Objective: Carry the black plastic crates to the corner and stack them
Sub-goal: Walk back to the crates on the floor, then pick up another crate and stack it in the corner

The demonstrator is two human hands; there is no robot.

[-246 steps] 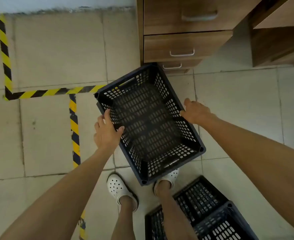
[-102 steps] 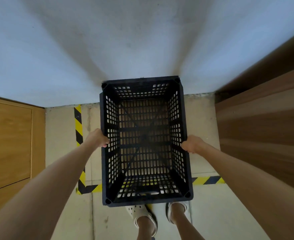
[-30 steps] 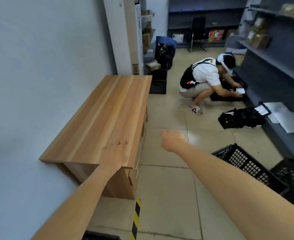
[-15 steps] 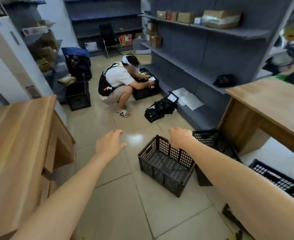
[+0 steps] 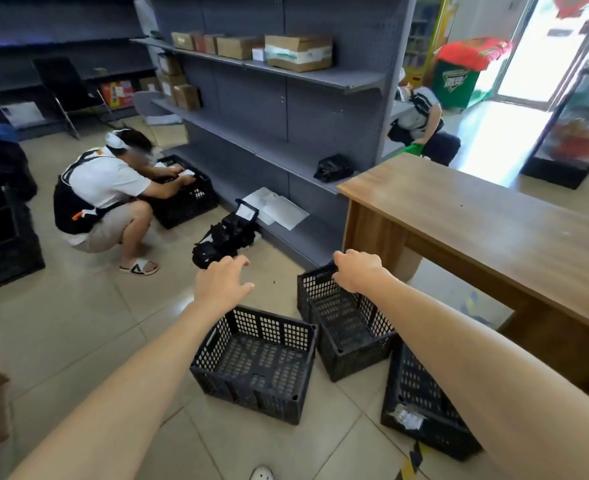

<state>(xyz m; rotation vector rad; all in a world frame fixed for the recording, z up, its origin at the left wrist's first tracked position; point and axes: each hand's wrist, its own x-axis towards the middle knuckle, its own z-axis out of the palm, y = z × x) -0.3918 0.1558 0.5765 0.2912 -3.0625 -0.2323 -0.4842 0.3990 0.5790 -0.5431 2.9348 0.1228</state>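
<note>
Three empty black plastic crates sit on the tiled floor in front of me. The nearest crate point(image 5: 256, 363) lies at centre, a second crate point(image 5: 346, 322) stands just right of it, and a third crate point(image 5: 421, 403) lies under my right forearm. My left hand point(image 5: 222, 282) hovers above the nearest crate's far rim with fingers spread, holding nothing. My right hand point(image 5: 358, 271) hangs over the second crate's far end, fingers curled down, apart from the rim as far as I can see. The corner is out of view.
A wooden desk point(image 5: 493, 230) stands at right, close to the crates. Grey shelving point(image 5: 272, 109) runs behind them. A person point(image 5: 106, 195) crouches at left over another black crate point(image 5: 185, 199). A black bag point(image 5: 225, 237) lies on the floor. More dark crates point(image 5: 3, 244) stand far left.
The crate I carried is gone from my hands. I have turned from the wall and wooden cabinet toward the loose crates, and both hands now reach out over them.
</note>
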